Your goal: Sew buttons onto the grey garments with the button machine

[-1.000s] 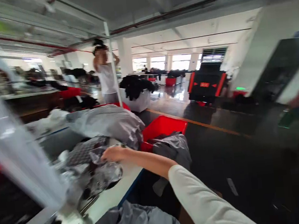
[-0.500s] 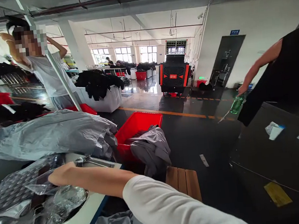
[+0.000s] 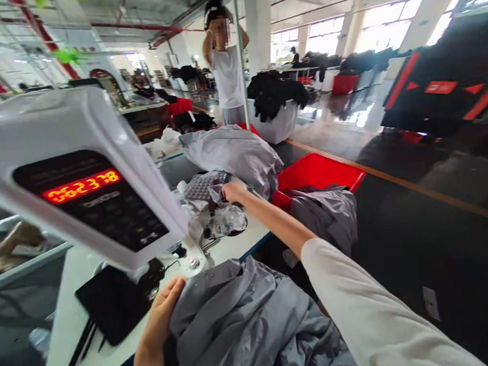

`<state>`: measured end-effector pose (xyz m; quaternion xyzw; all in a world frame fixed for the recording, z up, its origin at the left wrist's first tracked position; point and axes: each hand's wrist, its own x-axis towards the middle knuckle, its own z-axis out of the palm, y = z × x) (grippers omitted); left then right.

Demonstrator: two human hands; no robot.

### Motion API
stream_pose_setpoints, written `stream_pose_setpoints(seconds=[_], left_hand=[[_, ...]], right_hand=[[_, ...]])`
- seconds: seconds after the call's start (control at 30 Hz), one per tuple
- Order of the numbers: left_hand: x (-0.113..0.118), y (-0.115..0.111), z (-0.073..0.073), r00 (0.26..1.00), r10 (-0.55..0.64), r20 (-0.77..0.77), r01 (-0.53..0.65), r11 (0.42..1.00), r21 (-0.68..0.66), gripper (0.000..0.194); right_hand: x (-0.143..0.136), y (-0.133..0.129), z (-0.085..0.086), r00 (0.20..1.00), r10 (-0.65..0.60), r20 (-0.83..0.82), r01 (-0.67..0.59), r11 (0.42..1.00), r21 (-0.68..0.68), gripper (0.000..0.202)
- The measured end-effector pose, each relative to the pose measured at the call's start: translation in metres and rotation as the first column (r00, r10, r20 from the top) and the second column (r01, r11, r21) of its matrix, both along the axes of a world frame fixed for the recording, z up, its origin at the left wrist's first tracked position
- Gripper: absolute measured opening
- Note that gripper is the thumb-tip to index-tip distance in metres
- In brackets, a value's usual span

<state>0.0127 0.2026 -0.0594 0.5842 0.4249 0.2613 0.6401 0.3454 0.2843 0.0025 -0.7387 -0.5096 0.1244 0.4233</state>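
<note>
My right hand (image 3: 233, 192) reaches over the far part of the white table (image 3: 71, 332), its fingers closed on a clear plastic bag (image 3: 216, 193). Crumpled clear wrapping (image 3: 229, 219) lies just below it. At the near edge, my left hand (image 3: 168, 301) grips the border of a grey, slightly shiny fabric (image 3: 240, 321) that spreads over my lap. Right above that hand stands a white sewing machine (image 3: 69, 119) with a lit red number display (image 3: 81, 186). Part of the left fingers is hidden by the cloth.
A black tablet-like panel (image 3: 113, 305) lies on the table. Grey bundled fabric (image 3: 235, 152) sits behind, beside a red bin (image 3: 318, 170) with grey cloth over its rim. A person (image 3: 229, 78) stands by a pole (image 3: 240, 57). A black-and-orange machine (image 3: 437, 86) stands at right.
My view has swung left, bringing the sewing machine and my left hand into sight. My right hand stays at the plastic bag. The person at the right has left the view.
</note>
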Motion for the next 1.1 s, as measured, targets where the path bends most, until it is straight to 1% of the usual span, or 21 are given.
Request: stream_pose_setpoints(seconds=[0.07, 0.13, 0.2, 0.23, 0.3, 0.37, 0.47, 0.57, 0.67, 0.73, 0.83, 1.0, 1.1], left_hand=[[-0.001, -0.001, -0.002, 0.997, -0.013, 0.075, 0.016, 0.999, -0.047, 0.055], [0.002, 0.0, -0.004, 0.994, -0.025, 0.109, 0.034, 0.996, -0.085, 0.053], [0.004, 0.001, -0.006, 0.99, -0.034, 0.134, 0.049, 0.993, -0.109, 0.053], [0.004, 0.001, -0.007, 0.989, -0.037, 0.146, 0.054, 0.992, -0.111, 0.052], [0.003, 0.001, -0.007, 0.985, -0.048, 0.164, 0.065, 0.993, -0.099, 0.051], [0.002, 0.0, -0.007, 0.983, -0.063, 0.175, 0.077, 0.994, -0.076, 0.049], [0.003, 0.001, -0.006, 0.979, -0.079, 0.189, 0.092, 0.994, -0.06, 0.047], [0.004, 0.002, -0.007, 0.976, -0.081, 0.202, 0.096, 0.993, -0.065, 0.046], [0.004, 0.002, -0.007, 0.974, -0.084, 0.212, 0.097, 0.994, -0.054, 0.046], [0.004, 0.002, -0.007, 0.971, -0.087, 0.221, 0.099, 0.994, -0.044, 0.046], [0.004, 0.002, -0.007, 0.97, -0.079, 0.229, 0.088, 0.996, -0.03, 0.047], [0.007, 0.001, -0.005, 0.971, -0.053, 0.234, 0.063, 0.997, -0.033, 0.048], [0.009, 0.001, -0.004, 0.971, -0.051, 0.235, 0.058, 0.998, -0.024, 0.049]], right_hand=[[0.007, 0.003, -0.002, 0.998, 0.05, 0.024, -0.049, 0.997, -0.062, 0.041], [0.013, 0.003, -0.002, 0.994, 0.097, 0.053, -0.093, 0.993, -0.079, 0.029], [0.016, 0.002, -0.001, 0.988, 0.139, 0.074, -0.135, 0.989, -0.053, 0.013], [0.016, -0.001, -0.001, 0.984, 0.159, 0.083, -0.157, 0.987, -0.035, 0.012], [0.011, -0.009, -0.002, 0.974, 0.21, 0.08, -0.213, 0.977, 0.03, 0.017], [-0.003, -0.024, -0.007, 0.962, 0.272, 0.03, -0.273, 0.953, 0.131, 0.02], [-0.036, -0.059, -0.018, 0.927, 0.36, -0.1, -0.326, 0.91, 0.255, 0.023], [-0.074, -0.093, -0.027, 0.88, 0.448, -0.159, -0.396, 0.876, 0.276, 0.021], [-0.106, -0.112, -0.03, 0.821, 0.552, -0.145, -0.506, 0.821, 0.265, 0.02], [-0.121, -0.113, -0.03, 0.794, 0.592, -0.137, -0.552, 0.797, 0.245, 0.021], [-0.131, -0.107, -0.033, 0.79, 0.603, -0.115, -0.573, 0.791, 0.215, 0.019], [-0.135, -0.098, -0.042, 0.77, 0.621, -0.142, -0.596, 0.781, 0.184, 0.019], [-0.135, -0.096, -0.044, 0.765, 0.62, -0.177, -0.6, 0.785, 0.154, 0.02]])
